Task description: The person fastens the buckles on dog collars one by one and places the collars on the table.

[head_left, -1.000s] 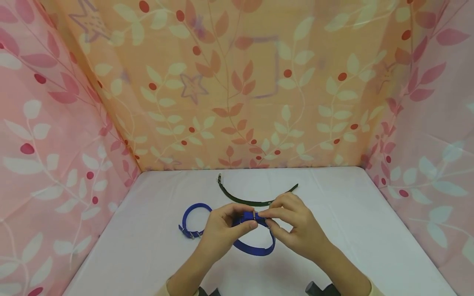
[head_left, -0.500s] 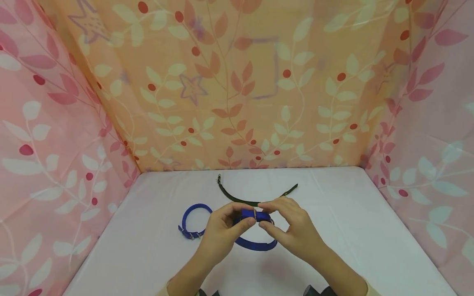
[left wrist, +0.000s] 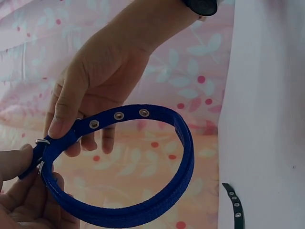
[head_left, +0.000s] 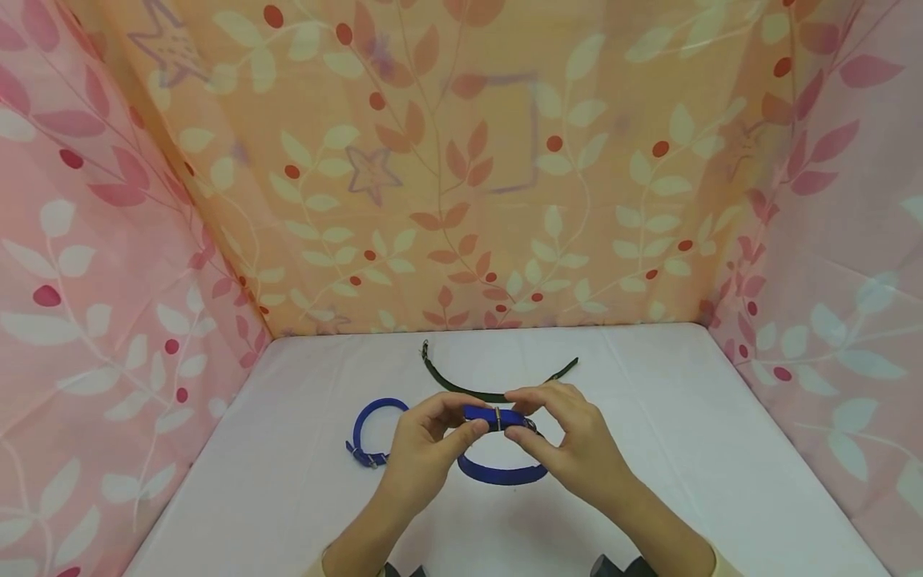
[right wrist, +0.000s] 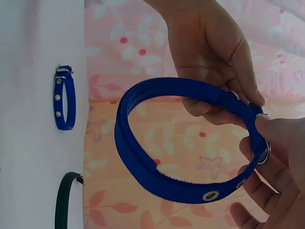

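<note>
A blue dog collar [head_left: 502, 476] is held up over the table as a loop, its buckle side toward the top between both hands. My left hand [head_left: 421, 453] pinches the strap left of the metal keeper, thumb in front and fingers behind. From the other side my right hand [head_left: 580, 437] pinches it near the buckle and D-ring [right wrist: 265, 153], thumb below and index finger above. Metal eyelets [left wrist: 119, 116] line the strap in the left wrist view. The strap's tip end is partly hidden by the left fingers.
A second blue collar [head_left: 358, 423], buckled into a ring, lies on the white table [head_left: 252, 481] left of the hands. Behind them a dark green collar [head_left: 450, 383] lies unfastened in a curve. Patterned cloth walls [head_left: 490, 264] enclose the table's back and sides.
My right fingertips have moved from the metal keeper to the strap's right part, leaving the keeper more exposed. The lower loop of the collar has swung slightly up and right.
</note>
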